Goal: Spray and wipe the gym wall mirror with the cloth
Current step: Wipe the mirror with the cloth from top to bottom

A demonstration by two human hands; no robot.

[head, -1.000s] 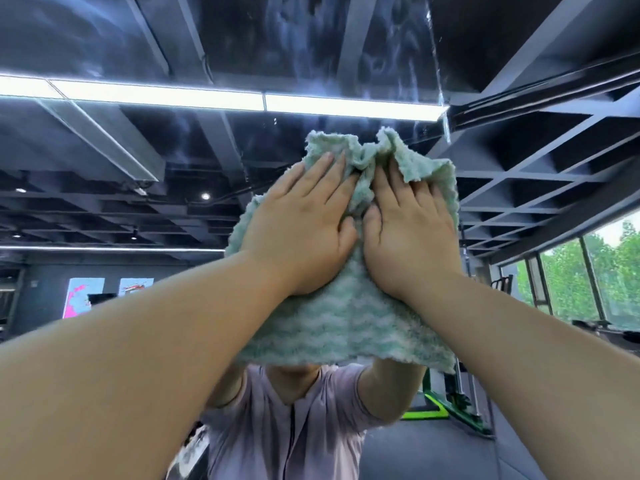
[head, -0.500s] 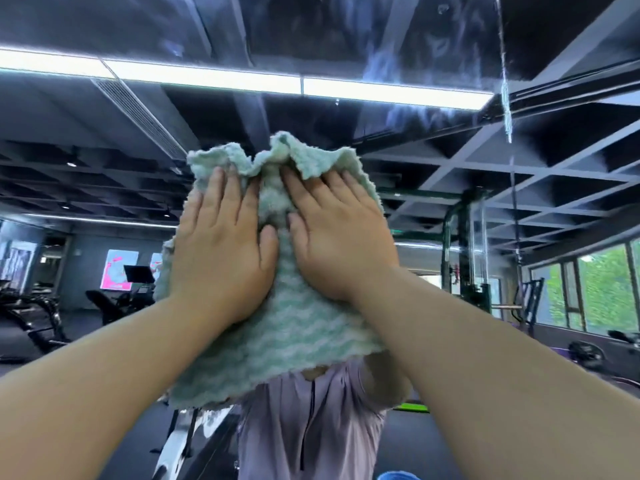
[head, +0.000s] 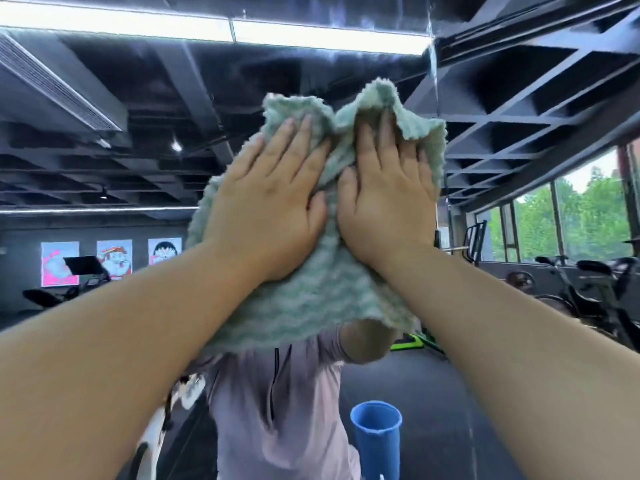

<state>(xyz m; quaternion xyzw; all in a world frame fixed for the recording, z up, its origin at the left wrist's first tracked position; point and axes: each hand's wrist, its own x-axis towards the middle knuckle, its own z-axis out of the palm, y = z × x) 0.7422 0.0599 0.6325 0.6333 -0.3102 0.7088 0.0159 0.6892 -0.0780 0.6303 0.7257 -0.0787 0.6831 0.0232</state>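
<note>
Both hands, left hand (head: 266,209) and right hand (head: 388,199), press flat with fingers spread on a green cloth (head: 311,292) against the wall mirror (head: 519,98), wiping apparently midway; streaks remain above them.

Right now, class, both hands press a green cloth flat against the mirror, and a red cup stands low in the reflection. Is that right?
Not quite: the cup is blue, not red, as the head view shows. The rest stands: the left hand and the right hand press the green cloth flat against the mirror.
</note>
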